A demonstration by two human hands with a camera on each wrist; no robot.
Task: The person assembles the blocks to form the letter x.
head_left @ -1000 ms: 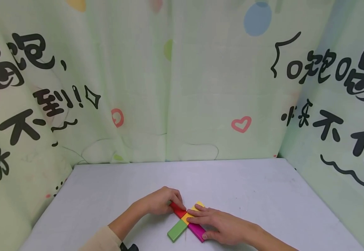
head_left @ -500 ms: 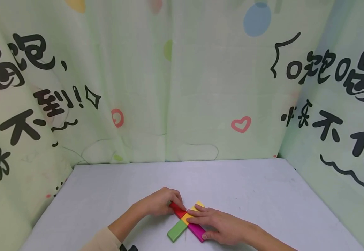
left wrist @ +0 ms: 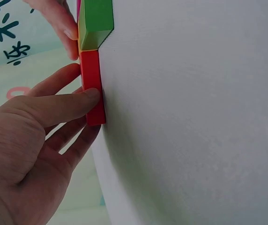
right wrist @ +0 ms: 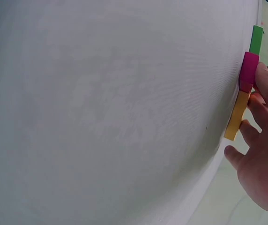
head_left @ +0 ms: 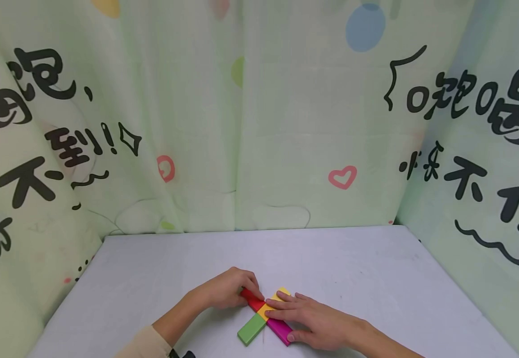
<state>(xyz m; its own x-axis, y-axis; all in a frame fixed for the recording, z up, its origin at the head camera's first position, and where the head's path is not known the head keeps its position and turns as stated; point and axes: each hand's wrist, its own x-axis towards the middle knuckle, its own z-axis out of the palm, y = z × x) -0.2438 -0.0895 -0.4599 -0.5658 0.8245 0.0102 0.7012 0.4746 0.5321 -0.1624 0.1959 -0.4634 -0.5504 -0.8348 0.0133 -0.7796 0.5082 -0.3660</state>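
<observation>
Four-armed, the cross of blocks lies flat on the table. My left hand (head_left: 230,288) pinches the red block (head_left: 252,301) at the upper left, its thumb on the block's side in the left wrist view. The yellow block (head_left: 263,313) runs through the middle toward the upper right, partly covered by the fingers of my right hand (head_left: 308,318). These fingers lie extended over it, while the thumb touches the outer end of the magenta block (head_left: 279,330) at the lower right. A green block (head_left: 251,329) forms the lower left arm, with neither hand on it.
The white table (head_left: 353,268) stretches out around the blocks. Pale green curtains (head_left: 286,124) with black lettering and coloured shapes hang along its back and sides. A black strap (head_left: 181,354) shows near my left sleeve.
</observation>
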